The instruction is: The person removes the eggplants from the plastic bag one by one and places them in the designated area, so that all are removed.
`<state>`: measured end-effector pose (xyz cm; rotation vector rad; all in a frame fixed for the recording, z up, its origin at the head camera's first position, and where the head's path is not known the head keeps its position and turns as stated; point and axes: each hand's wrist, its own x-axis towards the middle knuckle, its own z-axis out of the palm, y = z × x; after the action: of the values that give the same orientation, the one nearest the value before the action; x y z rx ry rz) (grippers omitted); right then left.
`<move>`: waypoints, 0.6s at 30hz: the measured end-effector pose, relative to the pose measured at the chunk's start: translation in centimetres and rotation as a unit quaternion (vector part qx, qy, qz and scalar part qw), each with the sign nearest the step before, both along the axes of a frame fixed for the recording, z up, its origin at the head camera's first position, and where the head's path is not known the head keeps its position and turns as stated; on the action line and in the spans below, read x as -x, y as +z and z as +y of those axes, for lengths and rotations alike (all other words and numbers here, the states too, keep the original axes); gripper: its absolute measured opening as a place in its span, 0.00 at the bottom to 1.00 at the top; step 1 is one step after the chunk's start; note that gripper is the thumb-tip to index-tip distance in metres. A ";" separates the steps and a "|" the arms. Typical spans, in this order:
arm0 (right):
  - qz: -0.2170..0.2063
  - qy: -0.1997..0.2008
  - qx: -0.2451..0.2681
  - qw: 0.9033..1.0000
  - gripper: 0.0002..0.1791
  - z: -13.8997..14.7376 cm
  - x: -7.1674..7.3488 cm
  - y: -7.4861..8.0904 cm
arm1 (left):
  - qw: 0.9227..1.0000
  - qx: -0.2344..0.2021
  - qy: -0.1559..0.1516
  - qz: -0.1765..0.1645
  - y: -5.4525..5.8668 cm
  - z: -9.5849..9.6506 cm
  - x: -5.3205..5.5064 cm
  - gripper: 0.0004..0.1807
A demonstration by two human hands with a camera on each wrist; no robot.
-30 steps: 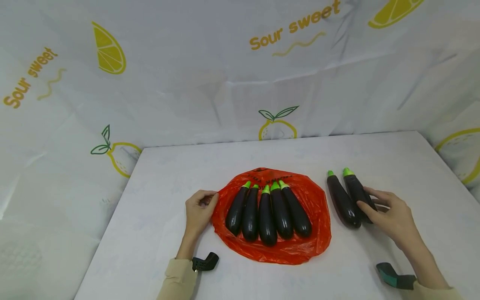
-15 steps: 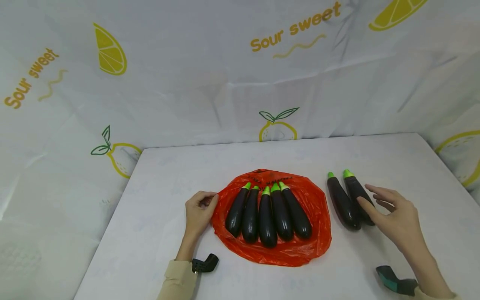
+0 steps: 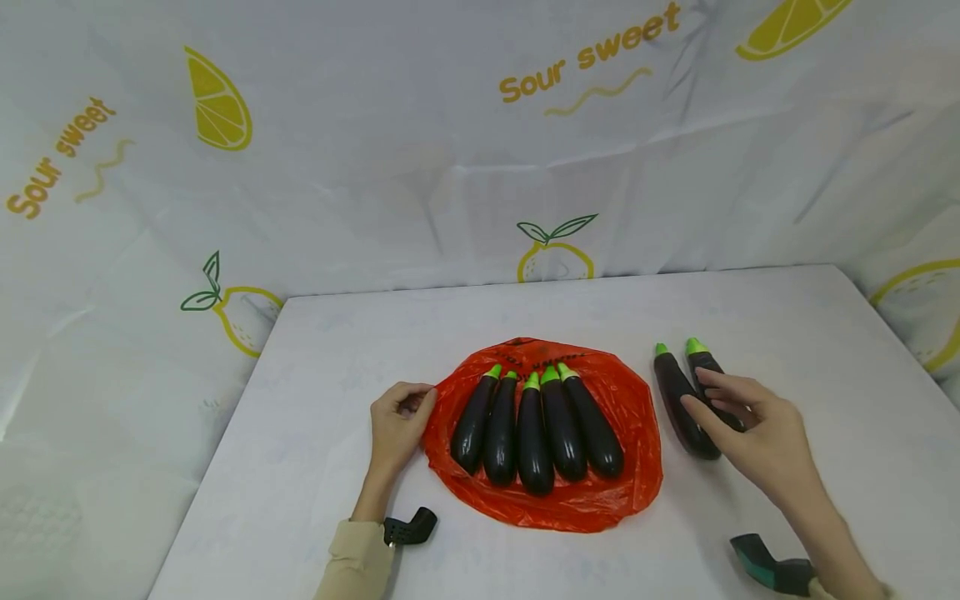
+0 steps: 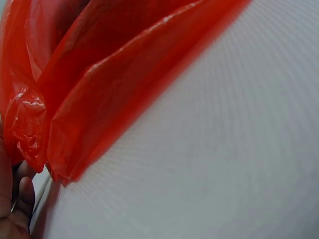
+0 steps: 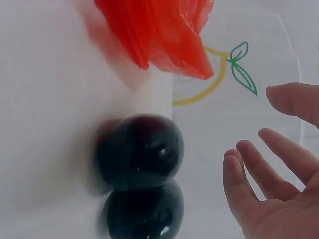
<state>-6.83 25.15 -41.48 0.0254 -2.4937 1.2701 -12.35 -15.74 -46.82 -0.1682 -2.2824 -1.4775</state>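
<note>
A red plastic bag [image 3: 600, 508] lies spread on the table, with several eggplants [image 3: 534, 442] side by side on it, green stem ends pointing away. At the bag's left edge my left hand [image 3: 397, 421] pinches the plastic between thumb and fingers; the left wrist view shows the gathered red film [image 4: 30, 129] at the fingers. To the right of the bag lie two more eggplants, a left one [image 3: 677, 396] and a right one [image 3: 705, 361]. My right hand [image 3: 768, 433] hovers over them, thumb and fingers spread apart and holding nothing, as the right wrist view shows.
The white table [image 3: 337, 333] runs back to a white cloth [image 3: 360, 167] printed with lemons and lettering. A dark camera mount sits on each wrist, the left one [image 3: 411, 527] near the bag's lower left side.
My right hand let go of the right eggplant, drew back slightly to the right, then moved left over the pair. My left hand and the bag have stayed in place.
</note>
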 end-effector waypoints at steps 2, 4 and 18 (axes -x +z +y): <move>0.002 0.009 0.002 1.000 0.24 -0.4 0.0 0.1 | 1.000 0.000 0.000 0.001 -0.1 0.0 0.0 0.03; 0.005 0.016 0.001 1.000 0.24 -0.7 0.0 0.1 | 1.000 0.000 -0.001 0.002 -0.1 0.0 0.0 0.03; 0.005 0.047 -0.009 0.999 0.27 -2.5 0.0 0.2 | 1.000 0.001 -0.004 0.009 -0.3 -0.1 0.0 0.03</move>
<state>-6.79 22.63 -41.33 0.1541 -2.5224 1.2815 -12.35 -15.82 -47.07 -0.1909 -2.2706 -1.4723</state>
